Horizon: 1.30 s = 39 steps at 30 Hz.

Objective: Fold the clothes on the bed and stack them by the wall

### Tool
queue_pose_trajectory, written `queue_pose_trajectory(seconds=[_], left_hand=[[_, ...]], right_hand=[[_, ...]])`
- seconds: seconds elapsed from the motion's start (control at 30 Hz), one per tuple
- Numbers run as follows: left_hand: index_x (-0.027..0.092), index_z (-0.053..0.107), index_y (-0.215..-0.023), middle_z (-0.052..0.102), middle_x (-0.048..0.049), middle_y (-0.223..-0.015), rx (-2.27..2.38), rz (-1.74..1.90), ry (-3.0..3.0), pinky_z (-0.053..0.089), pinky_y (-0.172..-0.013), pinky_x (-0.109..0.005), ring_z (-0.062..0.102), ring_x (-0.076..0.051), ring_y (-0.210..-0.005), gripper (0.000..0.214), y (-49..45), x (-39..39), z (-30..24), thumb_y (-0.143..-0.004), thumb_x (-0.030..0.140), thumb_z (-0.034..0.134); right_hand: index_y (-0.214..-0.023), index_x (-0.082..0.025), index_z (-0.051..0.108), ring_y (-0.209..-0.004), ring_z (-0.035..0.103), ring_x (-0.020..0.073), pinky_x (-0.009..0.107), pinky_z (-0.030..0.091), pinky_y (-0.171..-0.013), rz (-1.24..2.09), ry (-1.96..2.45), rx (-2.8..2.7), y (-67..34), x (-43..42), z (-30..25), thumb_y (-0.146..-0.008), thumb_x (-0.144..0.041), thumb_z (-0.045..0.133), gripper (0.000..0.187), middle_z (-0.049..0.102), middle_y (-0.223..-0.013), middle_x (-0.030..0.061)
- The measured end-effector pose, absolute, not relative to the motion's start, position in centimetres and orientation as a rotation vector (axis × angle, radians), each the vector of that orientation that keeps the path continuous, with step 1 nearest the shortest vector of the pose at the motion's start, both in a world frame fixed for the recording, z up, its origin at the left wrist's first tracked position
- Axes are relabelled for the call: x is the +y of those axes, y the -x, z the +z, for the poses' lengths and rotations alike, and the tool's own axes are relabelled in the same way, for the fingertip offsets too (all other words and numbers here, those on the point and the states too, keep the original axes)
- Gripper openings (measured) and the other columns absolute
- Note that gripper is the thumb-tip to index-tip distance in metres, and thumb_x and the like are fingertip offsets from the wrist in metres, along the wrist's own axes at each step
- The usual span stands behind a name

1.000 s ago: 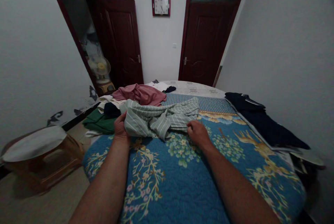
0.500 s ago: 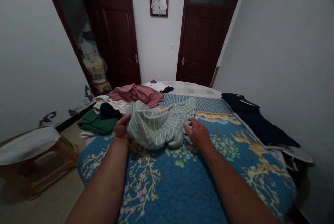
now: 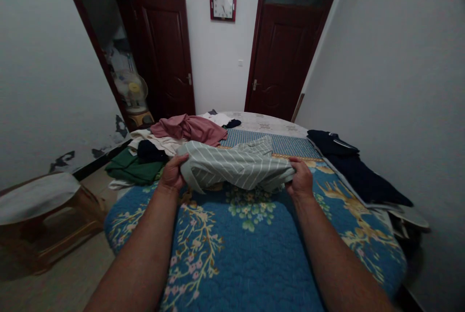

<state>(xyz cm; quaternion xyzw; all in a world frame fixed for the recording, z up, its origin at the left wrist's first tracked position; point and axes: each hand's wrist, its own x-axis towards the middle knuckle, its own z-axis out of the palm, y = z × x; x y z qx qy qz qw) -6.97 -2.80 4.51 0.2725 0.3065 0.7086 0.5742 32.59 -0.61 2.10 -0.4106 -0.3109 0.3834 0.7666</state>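
In the head view, the left hand [image 3: 173, 174] grips the left end of a striped green cloth [image 3: 236, 164], fingers closed. The right hand [image 3: 301, 179] pinches its right end, fingers closed too. The cloth hangs between the 2 hands, over the blue quilt [image 3: 261, 263]. Pink clothing [image 3: 189, 128] lies far left.

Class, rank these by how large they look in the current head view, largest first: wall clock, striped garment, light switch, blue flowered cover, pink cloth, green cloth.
1. Blue flowered cover
2. Striped garment
3. Pink cloth and green cloth: too alike to rank
4. Wall clock
5. Light switch
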Motion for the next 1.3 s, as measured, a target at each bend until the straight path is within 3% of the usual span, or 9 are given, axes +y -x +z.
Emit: queue_pose_trajectory(seconds=[0.2,0.4,0.67,0.83,0.93,1.0,1.13,1.23,1.3], left_hand=[[0.016,0.070,-0.125,0.083,-0.0069,-0.100,0.705,1.518,-0.788,0.068,-0.084,-0.037,0.081,-0.025,-0.088,0.052,5.0,-3.0,4.6,-0.076,0.021,0.087],[0.016,0.068,-0.131,0.082,-0.0107,-0.110,0.768,1.439,-0.874,0.066,-0.082,-0.037,0.080,-0.026,-0.089,0.066,4.9,-3.2,4.6,-0.070,0.021,0.093],[0.019,0.077,-0.116,0.081,-0.0029,-0.094,1.271,1.747,-0.813,0.059,-0.069,-0.025,0.075,-0.018,-0.076,0.047,6.0,-1.0,3.1,-0.070,0.017,0.086],[0.025,0.063,-0.148,0.082,-0.0103,-0.113,1.125,1.538,-0.827,0.060,-0.067,-0.028,0.078,-0.021,-0.077,0.084,5.5,-1.9,3.7,-0.069,0.025,0.094],[0.036,0.042,-0.166,0.079,-0.0113,-0.126,1.029,1.441,-0.871,0.062,-0.072,-0.030,0.080,-0.022,-0.085,0.118,5.1,-2.6,4.1,-0.064,0.021,0.099],[0.038,0.033,-0.171,0.077,-0.0130,-0.128,1.011,1.378,-0.896,0.062,-0.071,-0.030,0.081,-0.023,-0.084,0.126,4.9,-3.1,4.3,-0.065,0.022,0.100],[0.036,0.025,-0.175,0.078,-0.0155,-0.123,1.047,1.251,-1.002,0.061,-0.066,-0.031,0.080,-0.025,-0.081,0.133,4.9,-3.8,4.7,-0.067,0.027,0.100],[0.030,0.045,-0.168,0.076,-0.0167,-0.132,1.103,1.237,-1.214,0.065,-0.081,-0.036,0.080,-0.033,-0.106,0.127,4.7,-4.3,5.2,-0.056,0.017,0.102],[0.029,0.060,-0.158,0.076,-0.0138,-0.136,1.116,1.241,-1.389,0.064,-0.095,-0.039,0.076,-0.035,-0.119,0.115,4.6,-4.4,5.4,-0.051,0.012,0.100]], right_hand=[[-0.093,-0.020,0.072,-0.071,0.061,0.0131,0.024,0.050,-0.065,0.876,0.870,-0.587,-34.0,-0.6,2.1,-0.067,-0.031,0.076,0.029,0.064,-0.077,-0.0055],[-0.093,-0.020,0.072,-0.073,0.063,0.0127,0.024,0.053,-0.067,0.916,0.799,-0.558,-34.7,-0.3,1.8,-0.067,-0.030,0.080,0.029,0.065,-0.079,-0.0058],[-0.098,-0.020,0.072,-0.075,0.066,0.0137,0.027,0.057,-0.072,0.978,0.842,-0.619,-34.2,-0.3,1.4,-0.070,-0.032,0.082,0.032,0.068,-0.084,-0.0047],[-0.103,-0.023,0.067,-0.077,0.071,0.0162,0.031,0.062,-0.075,1.026,0.846,-0.616,-33.7,0.3,0.4,-0.070,-0.035,0.084,0.039,0.071,-0.086,-0.0034],[-0.117,-0.026,0.067,-0.093,0.075,0.0208,0.035,0.063,-0.081,0.945,0.990,-0.688,-33.8,0.7,-0.5,-0.071,-0.036,0.082,0.050,0.075,-0.100,0.0011],[-0.127,-0.026,0.068,-0.109,0.074,0.0259,0.042,0.063,-0.092,0.791,1.182,-0.847,-33.9,0.6,-0.8,-0.075,-0.042,0.079,0.055,0.074,-0.117,0.0069],[-0.137,-0.023,0.068,-0.147,0.052,0.0366,0.060,0.043,-0.122,0.321,1.329,-1.439,-33.1,-0.6,-0.8,-0.083,-0.046,0.075,0.060,0.057,-0.157,0.0186],[-0.139,-0.024,0.070,-0.161,0.033,0.0416,0.068,0.025,-0.130,0.088,1.269,-1.918,-31.7,-2.2,-0.8,-0.081,-0.042,0.083,0.061,0.049,-0.167,0.0176],[-0.138,-0.026,0.071,-0.162,0.031,0.0433,0.071,0.022,-0.129,0.055,1.251,-2.152,-30.5,-3.2,-0.9,-0.079,-0.038,0.088,0.062,0.050,-0.168,0.0158]])
